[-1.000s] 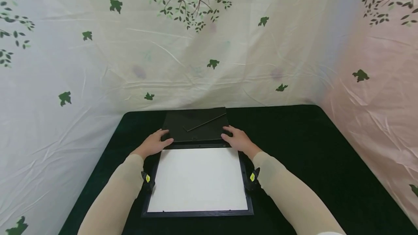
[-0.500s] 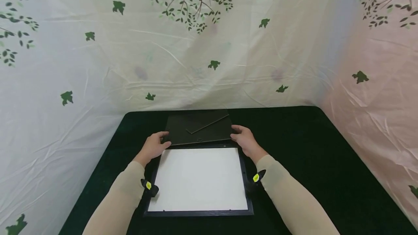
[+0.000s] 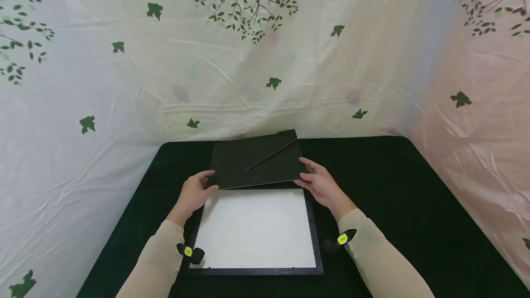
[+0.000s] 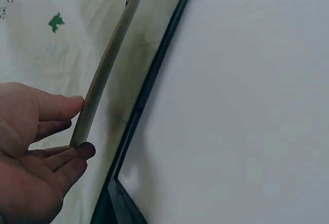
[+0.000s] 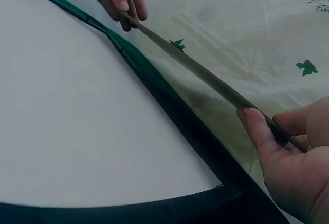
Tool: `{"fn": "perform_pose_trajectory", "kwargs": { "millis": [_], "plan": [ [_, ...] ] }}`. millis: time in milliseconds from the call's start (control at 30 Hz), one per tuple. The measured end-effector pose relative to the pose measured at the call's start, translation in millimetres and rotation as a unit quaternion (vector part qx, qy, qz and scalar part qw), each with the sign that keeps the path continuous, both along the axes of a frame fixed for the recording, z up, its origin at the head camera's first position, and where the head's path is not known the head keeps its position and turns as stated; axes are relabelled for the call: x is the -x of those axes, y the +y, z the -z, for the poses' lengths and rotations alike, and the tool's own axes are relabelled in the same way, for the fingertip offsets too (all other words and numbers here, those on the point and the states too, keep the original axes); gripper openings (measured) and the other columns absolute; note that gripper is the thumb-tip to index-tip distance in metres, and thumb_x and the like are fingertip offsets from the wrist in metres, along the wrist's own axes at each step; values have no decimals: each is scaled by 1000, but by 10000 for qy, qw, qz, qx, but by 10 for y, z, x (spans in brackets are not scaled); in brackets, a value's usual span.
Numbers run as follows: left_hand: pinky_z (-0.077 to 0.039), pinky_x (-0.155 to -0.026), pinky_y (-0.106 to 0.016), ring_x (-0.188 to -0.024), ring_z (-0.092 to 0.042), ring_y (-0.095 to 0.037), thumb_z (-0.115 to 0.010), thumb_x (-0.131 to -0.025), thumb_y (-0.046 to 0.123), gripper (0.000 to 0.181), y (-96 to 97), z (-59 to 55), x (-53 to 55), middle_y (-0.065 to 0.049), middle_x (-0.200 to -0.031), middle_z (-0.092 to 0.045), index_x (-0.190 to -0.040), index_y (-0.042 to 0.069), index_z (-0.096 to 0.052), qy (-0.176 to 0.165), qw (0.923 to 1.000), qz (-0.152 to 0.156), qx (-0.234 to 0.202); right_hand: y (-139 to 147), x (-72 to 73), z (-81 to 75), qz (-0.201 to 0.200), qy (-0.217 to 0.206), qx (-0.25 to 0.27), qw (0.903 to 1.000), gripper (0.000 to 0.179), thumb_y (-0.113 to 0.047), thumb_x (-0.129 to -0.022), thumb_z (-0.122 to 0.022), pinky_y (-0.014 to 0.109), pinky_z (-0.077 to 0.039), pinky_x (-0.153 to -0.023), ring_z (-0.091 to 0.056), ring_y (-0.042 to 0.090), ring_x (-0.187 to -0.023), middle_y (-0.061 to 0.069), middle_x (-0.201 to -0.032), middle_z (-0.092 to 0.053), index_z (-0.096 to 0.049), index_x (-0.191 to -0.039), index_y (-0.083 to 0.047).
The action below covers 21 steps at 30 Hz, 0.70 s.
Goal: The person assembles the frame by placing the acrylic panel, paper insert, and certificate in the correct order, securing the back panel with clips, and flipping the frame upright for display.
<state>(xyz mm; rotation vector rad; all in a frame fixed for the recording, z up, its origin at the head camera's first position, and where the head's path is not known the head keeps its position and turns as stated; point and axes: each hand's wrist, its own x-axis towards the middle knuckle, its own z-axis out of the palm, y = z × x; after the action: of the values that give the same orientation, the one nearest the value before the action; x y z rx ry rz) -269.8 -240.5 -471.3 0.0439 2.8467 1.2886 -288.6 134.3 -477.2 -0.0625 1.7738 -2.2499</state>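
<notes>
A dark backing board [image 3: 252, 157] with a thin diagonal strip on its face is raised above the table at the far side of a picture frame. By its left corner my left hand [image 3: 193, 195] pinches it between thumb and fingers, as the left wrist view shows along the board's edge [image 4: 105, 70]. At the opposite corner my right hand [image 3: 324, 186] grips it, thumb and fingers on either face. Below lies the dark picture frame [image 3: 256, 271], with a plain white sheet [image 3: 256, 229] inside. The board hides the frame's far edge.
A dark green cloth [image 3: 393, 197] covers the table. Behind and at both sides hangs a pale curtain [image 3: 232, 91] printed with leaves and branches, close to the table's far edge.
The backing board has come up off the table, its right side tilting higher, and shifted slightly right and nearer. Both hands, first at its corners, now hold it.
</notes>
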Motion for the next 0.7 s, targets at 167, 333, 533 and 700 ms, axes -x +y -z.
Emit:
{"fn": "perform_pose_trajectory", "kwargs": {
  "millis": [167, 333, 533, 700],
  "plan": [
    [-45, -95, -50, -124, -51, -37, -70, -89, 16, 51, 145, -52, -127, -17, -142, -46, -137, 12, -51, 329, 9993, 17, -155, 160, -182, -55, 10, 230, 318, 9992, 57, 4, -101, -40, 34, -48, -94, -28, 30, -140, 9, -159, -14, -27, -153, -15],
    [-48, -93, -45, -120, -55, -32, -71, -88, 14, 51, 276, -81, -207, -12, -144, -45, -136, 12, -53, 541, 9975, 82, -452, 343, -349, -92, 90, 444, 482, 9978, 59, 6, -100, -40, 31, -51, -90, -24, 28, -139, 4, -161, -6, -26, -153, -15],
    [-52, -87, -39, -108, -58, -25, -72, -88, 14, 53, 427, -158, -237, -7, -140, -48, -137, 16, -53, 696, 9948, 261, -698, 561, -479, -145, 94, 708, 339, 9969, 61, 5, -99, -44, 29, -51, -88, -23, 24, -137, 3, -162, 1, -25, -153, -16],
    [-51, -78, -32, -95, -54, -22, -73, -87, 15, 58, 520, -191, -249, -3, -133, -50, -140, 21, -50, 789, 9927, 380, -825, 710, -529, -166, 53, 681, 313, 9972, 61, 2, -99, -47, 29, -52, -88, -31, 25, -133, 3, -161, -5, -27, -153, -19]
  ]
}}
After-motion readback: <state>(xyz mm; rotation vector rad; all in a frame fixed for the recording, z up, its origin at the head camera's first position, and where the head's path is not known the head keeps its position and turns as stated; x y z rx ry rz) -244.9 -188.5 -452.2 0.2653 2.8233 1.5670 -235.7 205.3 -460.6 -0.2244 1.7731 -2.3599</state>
